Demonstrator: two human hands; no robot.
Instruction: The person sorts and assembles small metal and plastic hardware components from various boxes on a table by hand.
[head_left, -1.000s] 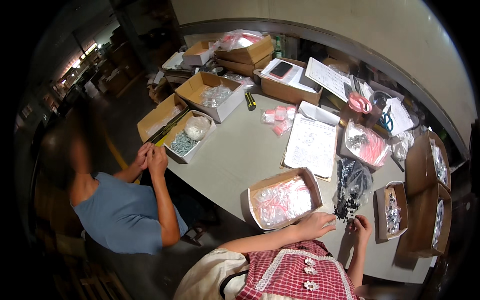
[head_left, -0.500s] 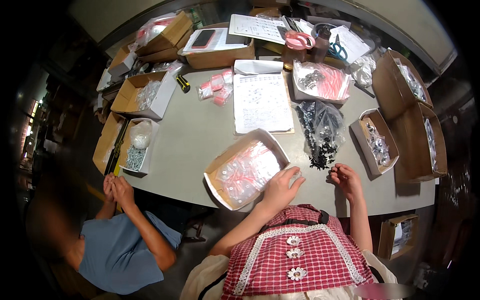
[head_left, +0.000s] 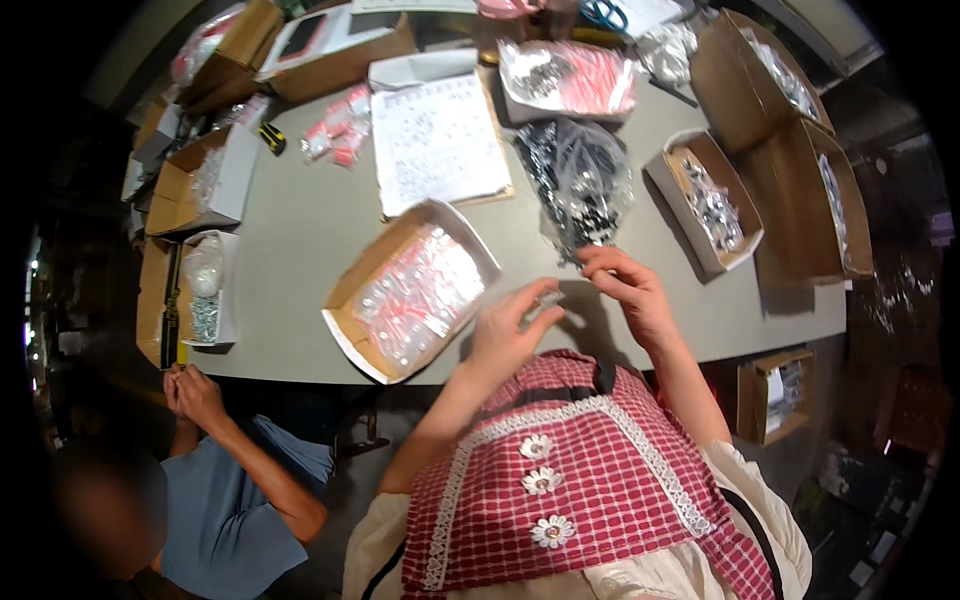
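Note:
My left hand (head_left: 512, 332) hovers by the right rim of a white-and-brown cardboard box (head_left: 345, 345), thumb and fingers closed on a small clear plastic bag (head_left: 549, 298). Inside the box lie many small clear bags (head_left: 415, 295) with red stripes and small round pieces. The fingertips of my right hand (head_left: 632, 292) are pinched together at the near end of a pile of small black parts (head_left: 592, 222). These spill from the mouth of a large clear plastic bag (head_left: 590, 165). Whatever those fingertips hold is too small to make out.
Beyond the box lies a written sheet on a clipboard (head_left: 440, 140). A box of red-striped bags (head_left: 600, 80) stands at the back, a box of metal parts (head_left: 715, 210) at right. Boxes of screws line the left side, where a co-worker in a blue shirt (head_left: 235, 500) sits.
The whole view has shifted, so the table appears further up and left. My right hand has moved leftward to the black parts. My left hand stands further off the box's rim.

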